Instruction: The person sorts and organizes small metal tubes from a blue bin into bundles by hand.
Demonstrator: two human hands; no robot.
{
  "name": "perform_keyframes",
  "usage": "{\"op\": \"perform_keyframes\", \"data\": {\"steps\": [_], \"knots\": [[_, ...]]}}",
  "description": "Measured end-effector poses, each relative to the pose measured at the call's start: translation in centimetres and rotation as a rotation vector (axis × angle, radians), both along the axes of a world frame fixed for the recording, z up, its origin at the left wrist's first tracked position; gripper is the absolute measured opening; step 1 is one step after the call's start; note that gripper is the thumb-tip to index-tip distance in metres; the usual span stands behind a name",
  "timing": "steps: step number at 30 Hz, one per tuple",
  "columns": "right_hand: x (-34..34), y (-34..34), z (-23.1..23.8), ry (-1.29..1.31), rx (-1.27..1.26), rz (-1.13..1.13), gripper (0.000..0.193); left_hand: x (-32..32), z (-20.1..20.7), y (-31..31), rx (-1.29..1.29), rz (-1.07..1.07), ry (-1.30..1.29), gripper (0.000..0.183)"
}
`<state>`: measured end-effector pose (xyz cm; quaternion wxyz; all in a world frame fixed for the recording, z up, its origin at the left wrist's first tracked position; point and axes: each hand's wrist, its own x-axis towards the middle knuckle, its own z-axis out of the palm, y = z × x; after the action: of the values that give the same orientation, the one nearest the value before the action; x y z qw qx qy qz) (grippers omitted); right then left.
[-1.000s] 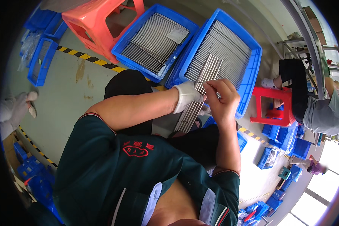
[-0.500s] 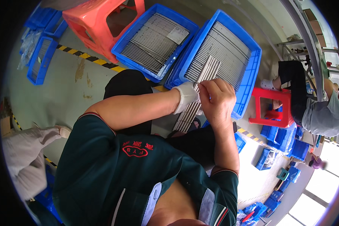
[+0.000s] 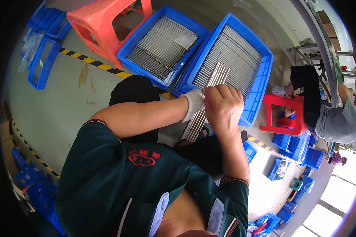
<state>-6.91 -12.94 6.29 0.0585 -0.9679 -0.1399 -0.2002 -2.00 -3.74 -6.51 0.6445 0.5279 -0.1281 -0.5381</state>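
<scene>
A flat bundle of slim, shiny metal rods slants in front of me, its upper end over the near side of a blue crate. My left hand, in a white glove or cuff, reaches the bundle from the left and holds it around its middle, its fingers mostly hidden. My bare right hand is closed right over the rods, thumb and fingers pressed together. Whatever is pinched there is covered by the fingers. Rows of similar rods fill the crate behind.
Left of that crate stands another blue crate of rods with a paper label on top. An orange stool is beyond it. At right, a person sits near a red stool. Blue bins line the floor at right.
My right hand has shifted slightly left across the bundle, still closed. The person in light trousers at the left has left the view, uncovering blue plastic things there.
</scene>
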Motion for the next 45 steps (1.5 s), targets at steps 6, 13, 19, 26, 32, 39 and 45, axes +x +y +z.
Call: {"op": "perform_keyframes", "data": {"steps": [6, 13, 19, 26, 32, 39, 45], "knots": [[-0.4, -1.6, -1.9, -0.116, 0.303, 0.029, 0.011, -0.4, 5.7, 1.4, -0.082, 0.167, 0.256, 0.027], [-0.4, -1.7, -0.5, -0.102, 0.416, -0.003, 0.009, 0.6, 7.2, 1.9, -0.088, 0.132, 0.395, 0.033], [-1.3, -2.9, 0.3, -0.044, 0.714, -0.202, 0.008, 1.9, 7.3, 2.4, -0.199, 0.215, 0.494, 0.027], [-1.6, -3.1, -1.1, 0.106, 0.736, -0.181, 0.007, 3.1, 6.9, 2.6, -0.282, 0.324, 0.560, 0.023], [-1.1, -2.7, -1.4, 0.051, 0.680, -0.147, 0.007, 3.0, 6.8, 2.6, -0.262, 0.342, 0.560, 0.019], [-0.6, -2.7, -1.5, -0.032, 0.411, -0.036, 0.008, 2.9, 7.3, 2.6, -0.208, 0.366, 0.498, 0.019], [-1.0, -2.4, -1.1, -0.040, 0.496, -0.064, 0.009, 2.7, 7.6, 2.5, -0.206, 0.363, 0.485, 0.019]]}}
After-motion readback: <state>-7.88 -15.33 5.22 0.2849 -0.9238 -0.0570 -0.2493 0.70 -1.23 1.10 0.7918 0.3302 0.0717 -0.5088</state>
